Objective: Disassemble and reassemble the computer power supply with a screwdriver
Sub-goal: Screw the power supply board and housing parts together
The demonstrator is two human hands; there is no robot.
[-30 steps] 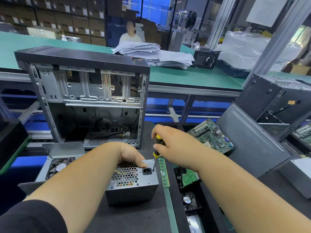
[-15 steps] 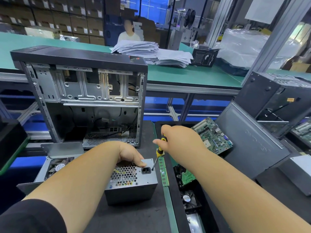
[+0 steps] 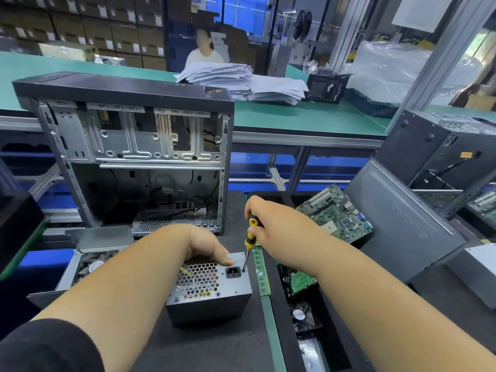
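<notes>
Grey sheet steel forms the power supply [image 3: 212,288], which is set on the dark bench mat with its honeycomb vent and black mains socket [image 3: 233,272] turned upward. Just right of that socket, near the unit's right edge, a small screw is met by the tip of the screwdriver [image 3: 251,234] — the shaft is held nearly upright, tilted slightly away from the socket.

The yellow-and-black handle is gripped by the right hand [image 3: 271,226], its fingers curled round it above and to the right of the power supply. The far top edge of the unit is pressed down by the left hand [image 3: 206,245], the thumb laid flat on the metal just left of the socket; the other fingers are hidden over the far side, so their hold cannot be told.

The step is judged to be the turning of this corner screw. It would best be done with the shaft kept square to the plate and steady downward pressure maintained, so that the tip is not cammed out — and with the casing braced against twisting. Behind the power supply an opened computer case [image 3: 134,157] is stood; to its right a memory stick [image 3: 261,272] is laid.
</notes>
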